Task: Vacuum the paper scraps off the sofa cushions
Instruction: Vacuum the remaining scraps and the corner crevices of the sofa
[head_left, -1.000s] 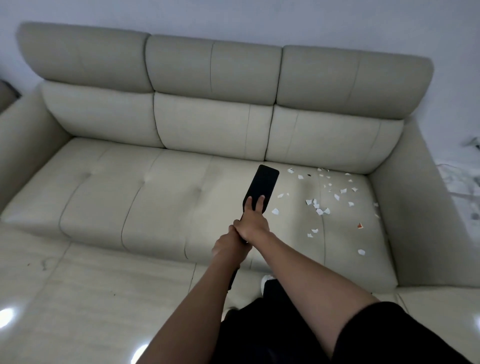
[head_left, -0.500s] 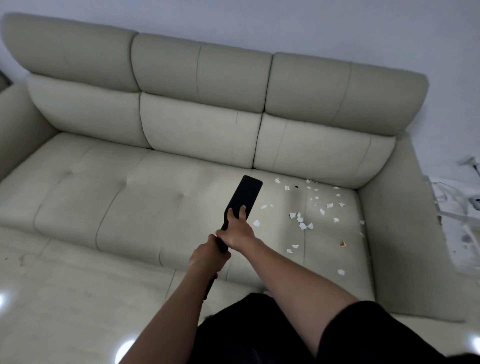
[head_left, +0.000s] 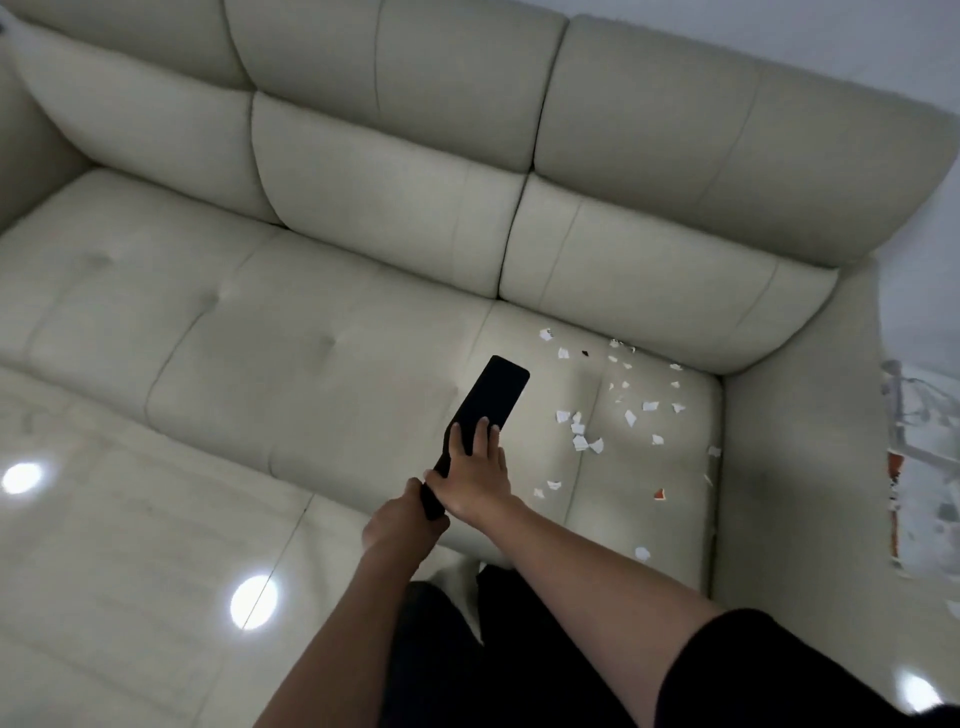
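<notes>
Head view: your left hand (head_left: 402, 522) and right hand (head_left: 475, 475) both grip the flat black vacuum (head_left: 491, 397), just left of white paper scraps (head_left: 580, 442) on the beige sofa's right-end cushion (head_left: 613, 525); sweep right next.

The sofa (head_left: 311, 338) is plain cream-beige throughout. The paper scraps (head_left: 579, 442) at the right end of the seat are white. One red-orange scrap (head_left: 660, 494) lies near the seat's front right edge, and one dark speck (head_left: 585, 353) lies near its rear edge. The vacuum (head_left: 491, 397) is uniform black. The floor (head_left: 130, 571) is pale cream tile with white glare spots. The wall (head_left: 779, 41) is pale grey. The sleeve (head_left: 779, 675) is black.
</notes>
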